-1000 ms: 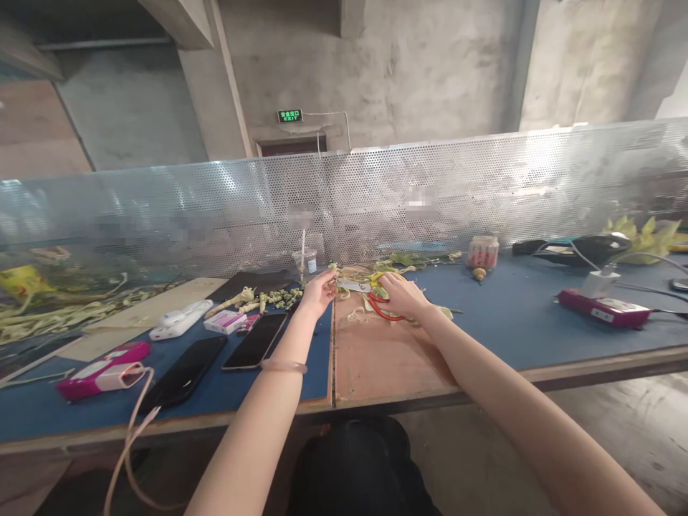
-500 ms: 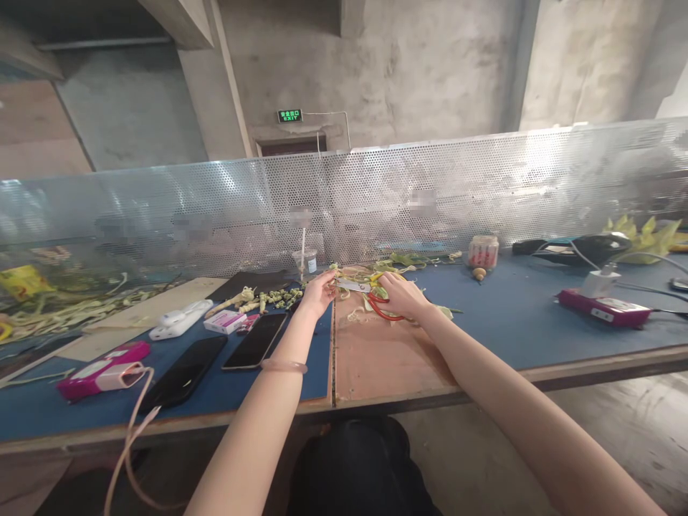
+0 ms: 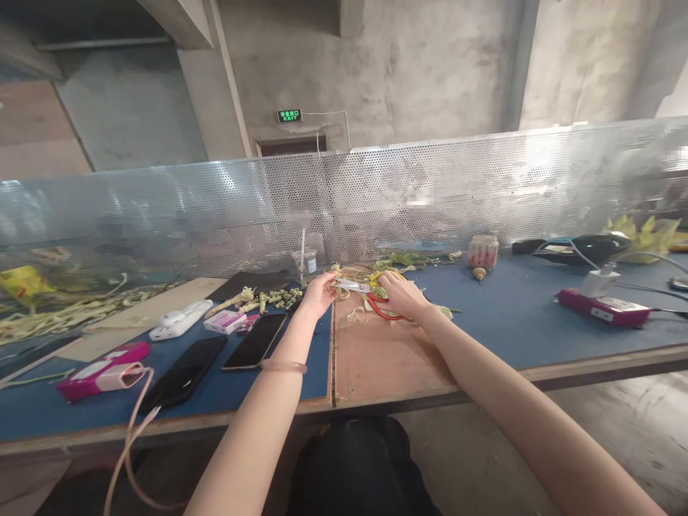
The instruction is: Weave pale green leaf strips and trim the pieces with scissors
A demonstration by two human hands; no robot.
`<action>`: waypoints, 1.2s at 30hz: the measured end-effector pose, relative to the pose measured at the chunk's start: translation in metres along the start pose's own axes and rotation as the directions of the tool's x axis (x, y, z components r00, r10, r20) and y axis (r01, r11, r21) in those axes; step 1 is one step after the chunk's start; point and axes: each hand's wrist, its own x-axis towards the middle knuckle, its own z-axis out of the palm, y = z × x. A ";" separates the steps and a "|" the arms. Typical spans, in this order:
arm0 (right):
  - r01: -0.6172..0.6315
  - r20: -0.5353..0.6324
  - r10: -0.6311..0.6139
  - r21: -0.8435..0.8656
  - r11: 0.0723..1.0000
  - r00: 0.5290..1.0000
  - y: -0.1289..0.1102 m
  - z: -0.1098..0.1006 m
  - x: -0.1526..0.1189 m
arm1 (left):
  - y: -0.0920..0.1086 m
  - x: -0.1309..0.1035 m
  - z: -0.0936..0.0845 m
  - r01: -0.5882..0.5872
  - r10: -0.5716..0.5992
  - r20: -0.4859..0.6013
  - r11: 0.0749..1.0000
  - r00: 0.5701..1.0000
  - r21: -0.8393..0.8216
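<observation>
My right hand (image 3: 404, 295) is closed round the red handle of a pair of scissors (image 3: 352, 285). The blades point left, slightly apart, towards my left fingertips. My left hand (image 3: 321, 292) pinches a small green plant piece (image 3: 336, 267), whose tip shows above the fingers; the rest is hidden. Something yellow (image 3: 379, 276) shows beside my right fingers; I cannot tell what it is. Pale trimmings (image 3: 357, 314) lie under both hands on a brown board (image 3: 387, 362). Left of my left hand, knobbly green plant pieces (image 3: 279, 298) lie in a heap.
Two dark phones (image 3: 255, 342), a pink-and-white box (image 3: 225, 322) and a white power strip (image 3: 181, 319) lie at left. A plastic cup (image 3: 306, 264) stands behind my left hand. A jar (image 3: 483, 253) and a magenta device (image 3: 605, 307) with cables are at right. A perforated metal screen (image 3: 376, 201) runs behind.
The scissor blades, which looked closed together, are now slightly apart. Both hands stay almost where they were.
</observation>
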 end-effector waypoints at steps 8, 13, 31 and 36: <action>0.029 -0.013 -0.029 -0.004 1.000 1.000 0.001 0.001 0.000 | 0.000 0.001 -0.001 0.003 -0.004 0.002 1.000 1.000 0.006; 0.049 -0.018 -0.050 -0.021 0.999 0.999 0.001 0.003 0.000 | -0.001 0.003 -0.002 -0.011 0.011 -0.028 1.000 1.000 0.020; -0.012 -0.018 0.012 -0.041 0.999 1.000 0.000 0.004 0.001 | -0.003 0.007 -0.005 -0.018 0.017 -0.068 1.000 0.998 -0.008; -0.031 -0.078 0.029 -0.027 0.999 0.997 0.001 0.004 0.002 | -0.001 0.008 -0.006 -0.047 0.042 -0.109 0.998 0.993 -0.042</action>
